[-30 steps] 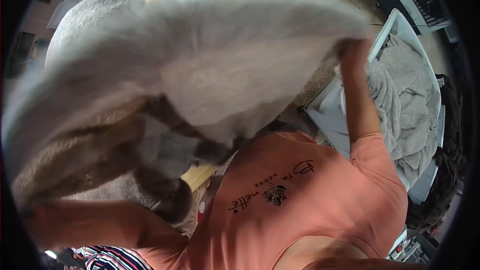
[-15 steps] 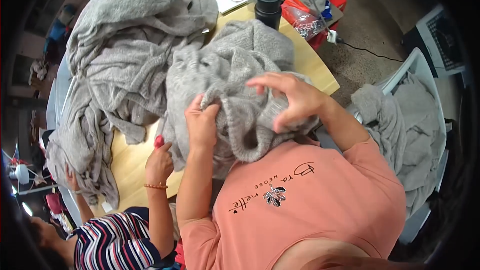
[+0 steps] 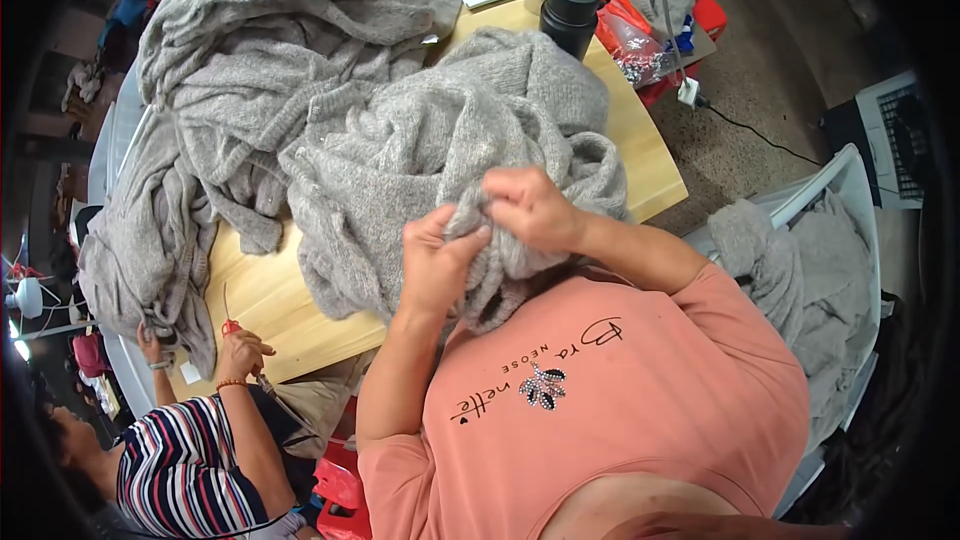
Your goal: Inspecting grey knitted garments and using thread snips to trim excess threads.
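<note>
Left fingers [image 3: 467,243] and right fingers [image 3: 506,185] clamp grey knitwear [image 3: 400,162]; dark lettering [image 3: 526,357] marks the salmon shirt [image 3: 640,405].

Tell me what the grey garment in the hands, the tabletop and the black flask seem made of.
Grey garment: soft, fuzzy knit, perhaps wool or a blend; looped stitches show.
Tabletop: smooth wood or wood-look laminate, judging by pale grain streaks.
Black flask: perhaps coated metal or plastic; its dark, fairly matte body leaves it open.

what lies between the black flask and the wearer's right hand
In the head view, the heaped gray knit fabric lies between the black flask and the wearer's right hand.
</note>
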Action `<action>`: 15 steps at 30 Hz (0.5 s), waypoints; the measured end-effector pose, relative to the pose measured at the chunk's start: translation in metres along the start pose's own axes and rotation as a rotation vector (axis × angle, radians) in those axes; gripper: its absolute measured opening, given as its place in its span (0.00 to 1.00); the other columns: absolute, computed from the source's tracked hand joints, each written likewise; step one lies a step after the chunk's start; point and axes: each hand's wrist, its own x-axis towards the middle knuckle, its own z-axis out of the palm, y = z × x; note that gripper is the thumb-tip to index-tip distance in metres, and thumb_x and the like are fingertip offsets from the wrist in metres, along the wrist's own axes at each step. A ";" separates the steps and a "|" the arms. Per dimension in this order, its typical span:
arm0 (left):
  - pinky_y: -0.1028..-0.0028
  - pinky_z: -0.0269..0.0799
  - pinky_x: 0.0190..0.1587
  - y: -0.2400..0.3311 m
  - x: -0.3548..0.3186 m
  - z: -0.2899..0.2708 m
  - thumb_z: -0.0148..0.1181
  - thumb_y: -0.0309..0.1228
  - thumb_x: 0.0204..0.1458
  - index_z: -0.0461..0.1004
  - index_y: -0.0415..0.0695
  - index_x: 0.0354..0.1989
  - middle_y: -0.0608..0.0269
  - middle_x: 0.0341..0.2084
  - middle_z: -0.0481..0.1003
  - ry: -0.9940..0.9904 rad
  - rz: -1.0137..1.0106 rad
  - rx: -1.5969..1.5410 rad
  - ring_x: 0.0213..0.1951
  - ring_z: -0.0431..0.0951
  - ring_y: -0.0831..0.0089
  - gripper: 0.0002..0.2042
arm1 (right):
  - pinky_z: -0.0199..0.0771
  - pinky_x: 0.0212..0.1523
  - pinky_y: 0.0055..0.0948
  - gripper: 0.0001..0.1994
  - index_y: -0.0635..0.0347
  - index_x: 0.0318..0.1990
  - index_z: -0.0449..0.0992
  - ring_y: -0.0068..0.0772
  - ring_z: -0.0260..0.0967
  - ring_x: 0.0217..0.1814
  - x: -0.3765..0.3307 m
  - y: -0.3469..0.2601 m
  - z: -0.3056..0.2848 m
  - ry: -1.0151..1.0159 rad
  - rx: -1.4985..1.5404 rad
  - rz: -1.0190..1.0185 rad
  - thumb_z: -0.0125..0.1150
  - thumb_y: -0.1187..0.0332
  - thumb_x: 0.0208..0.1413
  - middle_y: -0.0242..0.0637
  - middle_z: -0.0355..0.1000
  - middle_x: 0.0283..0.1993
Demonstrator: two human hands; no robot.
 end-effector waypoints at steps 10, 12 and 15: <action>0.82 0.58 0.21 0.006 0.012 -0.005 0.58 0.23 0.42 0.72 0.37 0.26 0.74 0.16 0.67 -0.001 0.181 0.317 0.21 0.62 0.88 0.03 | 0.59 0.25 0.26 0.02 0.65 0.23 0.67 0.29 0.59 0.21 -0.001 0.000 -0.011 -0.042 0.102 0.082 0.51 0.77 0.42 0.35 0.62 0.19; 0.84 0.60 0.22 0.004 0.013 -0.016 0.56 0.21 0.40 0.73 0.36 0.29 0.71 0.21 0.71 -0.024 0.054 0.265 0.21 0.64 0.87 0.05 | 0.62 0.30 0.24 0.08 0.64 0.29 0.69 0.27 0.62 0.26 0.001 -0.007 -0.017 -0.118 0.307 0.218 0.57 0.69 0.43 0.31 0.66 0.23; 0.83 0.65 0.25 0.009 0.023 -0.065 0.46 0.16 0.38 0.73 0.37 0.28 0.66 0.23 0.71 0.218 0.322 -0.098 0.23 0.69 0.82 0.10 | 0.64 0.36 0.28 0.18 0.64 0.32 0.70 0.32 0.65 0.33 0.002 0.002 -0.045 -0.274 0.116 0.005 0.63 0.58 0.39 0.36 0.68 0.29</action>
